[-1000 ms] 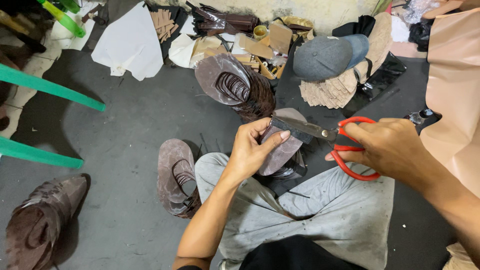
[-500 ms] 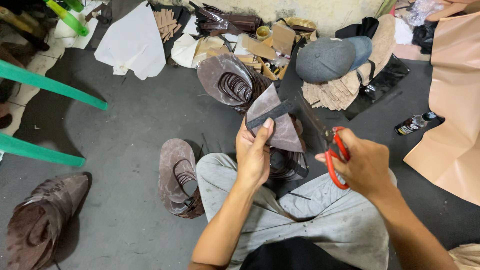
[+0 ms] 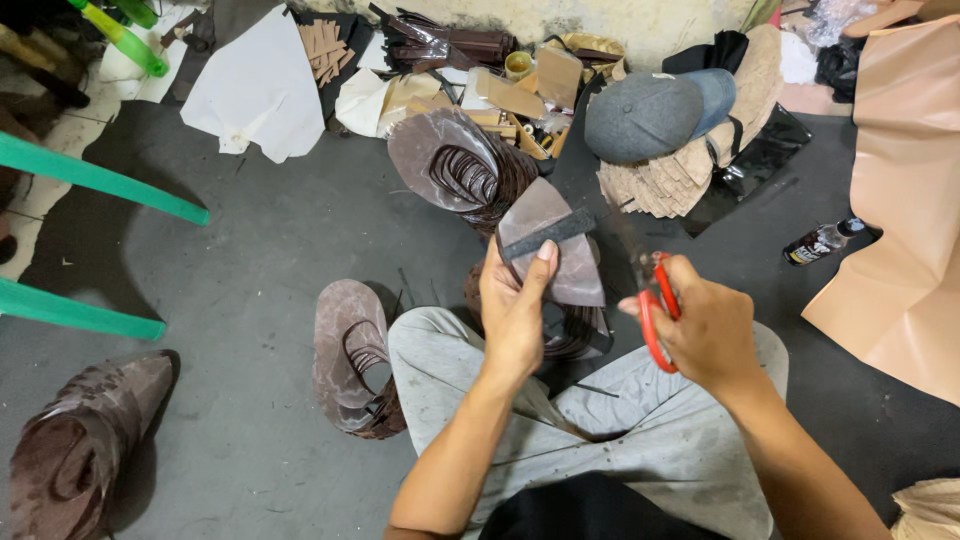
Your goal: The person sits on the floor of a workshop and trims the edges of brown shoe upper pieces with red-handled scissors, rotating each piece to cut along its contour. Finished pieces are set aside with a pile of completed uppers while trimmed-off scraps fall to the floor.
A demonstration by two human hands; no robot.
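My left hand (image 3: 515, 305) holds a brown, roughly triangular leather piece (image 3: 560, 250) upright in front of me, thumb pressed on a dark strip across it. My right hand (image 3: 705, 325) grips red-handled scissors (image 3: 655, 320), held just right of the piece with the blades pointing away from me and blurred. Both hands hover above my knees in grey trousers (image 3: 640, 440). A stack of cut brown leather pieces (image 3: 575, 335) lies on the floor just beyond my knees, under the hands.
Piles of brown cut-out leather lie on the grey floor: one ahead (image 3: 455, 170), one at my left knee (image 3: 350, 355), one at far left (image 3: 75, 450). A tan leather sheet (image 3: 900, 230), small bottle (image 3: 820, 240), grey cap (image 3: 655, 115), green chair legs (image 3: 90, 180).
My left hand has turned the leather piece up and raised it. My right hand with the scissors has drawn back from the piece and swung the blades to point away.
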